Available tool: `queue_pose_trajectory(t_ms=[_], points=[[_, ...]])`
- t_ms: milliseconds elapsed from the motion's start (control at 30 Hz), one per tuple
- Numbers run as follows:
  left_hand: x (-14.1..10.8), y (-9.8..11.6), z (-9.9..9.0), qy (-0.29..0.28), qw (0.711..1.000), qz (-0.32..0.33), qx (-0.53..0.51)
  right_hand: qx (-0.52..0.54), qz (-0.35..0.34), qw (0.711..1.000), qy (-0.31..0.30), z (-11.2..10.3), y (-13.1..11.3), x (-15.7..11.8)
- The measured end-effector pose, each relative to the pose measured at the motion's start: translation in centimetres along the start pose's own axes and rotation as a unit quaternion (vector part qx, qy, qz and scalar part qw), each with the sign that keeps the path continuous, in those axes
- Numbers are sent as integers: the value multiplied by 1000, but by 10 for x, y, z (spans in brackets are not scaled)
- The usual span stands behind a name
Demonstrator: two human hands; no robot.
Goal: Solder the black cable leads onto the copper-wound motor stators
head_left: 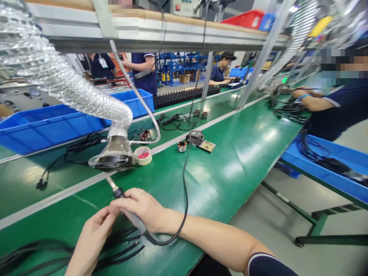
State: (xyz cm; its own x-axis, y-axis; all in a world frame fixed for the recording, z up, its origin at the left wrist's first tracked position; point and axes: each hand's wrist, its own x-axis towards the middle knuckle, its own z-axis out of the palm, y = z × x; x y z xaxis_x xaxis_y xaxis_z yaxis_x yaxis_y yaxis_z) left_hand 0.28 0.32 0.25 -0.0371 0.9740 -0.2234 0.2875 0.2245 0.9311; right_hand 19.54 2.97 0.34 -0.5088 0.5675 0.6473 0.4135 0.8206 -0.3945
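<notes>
A soldering iron [135,221] lies in the grip of my right hand [148,211], its metal tip pointing up and left under the fume hood [112,153]. Its black cord loops over my right wrist and rises. My left hand [96,230] is closed in a pinch, fingertips beside the iron and close to my right fingers; what it pinches is hidden. Below and around my left hand, several black cables [123,255] lie on the green bench, their ends near my right forearm.
A roll of tape [143,156] sits beside the hood. Further right are a copper-wound stator [182,146] and an iron stand [197,137]. Blue bins [48,124] line the back left. A co-worker [336,99] handles cables at right, near another blue bin [333,153].
</notes>
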Motion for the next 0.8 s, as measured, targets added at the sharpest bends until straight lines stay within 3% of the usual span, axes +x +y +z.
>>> queue_pose_trajectory(t_ms=[133,267,433,800], points=[[-2,15,5,1,999,40,30,48,14,987,154,-7,1,3],[-1,23,6,15,999,34,30,106,70,964,232,-19,-2,5],[-4,28,8,24,999,30,15,156,85,956,233,-25,-9,2],[-5,31,9,43,997,57,3,164,84,965,185,-21,-12,4]])
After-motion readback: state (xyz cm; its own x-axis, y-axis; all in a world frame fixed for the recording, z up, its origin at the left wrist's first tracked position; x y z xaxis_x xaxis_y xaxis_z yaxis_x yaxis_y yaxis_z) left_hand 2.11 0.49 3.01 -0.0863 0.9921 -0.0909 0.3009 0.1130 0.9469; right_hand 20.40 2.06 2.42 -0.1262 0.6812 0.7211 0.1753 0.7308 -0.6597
